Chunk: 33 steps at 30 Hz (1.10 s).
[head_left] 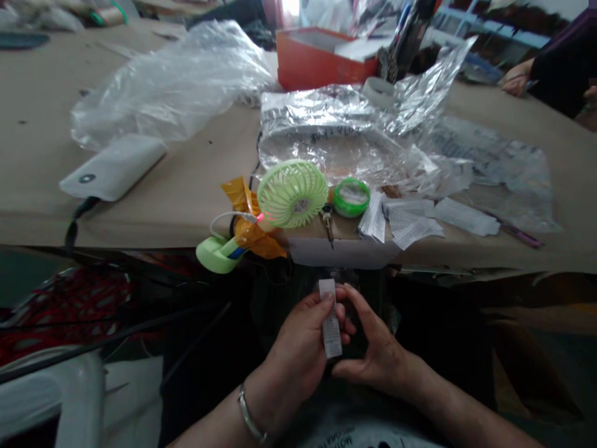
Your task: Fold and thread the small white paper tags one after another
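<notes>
Below the table edge, my left hand [298, 345] is closed around a narrow white printed label strip [330, 318], held upright between thumb and fingers. My right hand [370, 345] curls beside it, fingers touching a dark object behind the strip that I cannot make out. A metal bangle sits on my left wrist. Just above the hands, on the table's near edge, stand a small pale green fan [292, 193] on a clip base and a green tape roll [351, 197].
A stack of white labels [405, 221] lies right of the tape roll. Crumpled foil and clear plastic bags [340, 134] cover the table's middle. A white power bank [112, 167] lies left, an orange box [321, 59] at the back. Another person's hand [517, 79] rests far right.
</notes>
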Motion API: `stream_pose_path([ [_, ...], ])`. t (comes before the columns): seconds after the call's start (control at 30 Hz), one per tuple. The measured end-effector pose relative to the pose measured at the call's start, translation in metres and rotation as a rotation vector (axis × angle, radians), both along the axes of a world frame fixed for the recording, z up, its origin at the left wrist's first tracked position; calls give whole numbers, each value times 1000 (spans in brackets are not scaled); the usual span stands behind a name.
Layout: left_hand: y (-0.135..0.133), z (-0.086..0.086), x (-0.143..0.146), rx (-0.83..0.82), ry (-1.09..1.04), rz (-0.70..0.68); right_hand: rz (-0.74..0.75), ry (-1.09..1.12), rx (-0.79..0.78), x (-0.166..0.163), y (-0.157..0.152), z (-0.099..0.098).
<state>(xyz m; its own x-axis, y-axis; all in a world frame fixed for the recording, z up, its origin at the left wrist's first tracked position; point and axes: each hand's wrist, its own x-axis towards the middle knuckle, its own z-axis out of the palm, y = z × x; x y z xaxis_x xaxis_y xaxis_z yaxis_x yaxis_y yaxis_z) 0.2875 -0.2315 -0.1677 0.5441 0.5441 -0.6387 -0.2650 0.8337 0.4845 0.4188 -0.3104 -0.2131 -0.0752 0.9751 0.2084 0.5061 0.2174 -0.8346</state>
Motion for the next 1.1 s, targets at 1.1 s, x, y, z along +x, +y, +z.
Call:
stream_pose_path([
  [1.1,49,7,2,988,492,33,-252,306,-143,18,90,48],
])
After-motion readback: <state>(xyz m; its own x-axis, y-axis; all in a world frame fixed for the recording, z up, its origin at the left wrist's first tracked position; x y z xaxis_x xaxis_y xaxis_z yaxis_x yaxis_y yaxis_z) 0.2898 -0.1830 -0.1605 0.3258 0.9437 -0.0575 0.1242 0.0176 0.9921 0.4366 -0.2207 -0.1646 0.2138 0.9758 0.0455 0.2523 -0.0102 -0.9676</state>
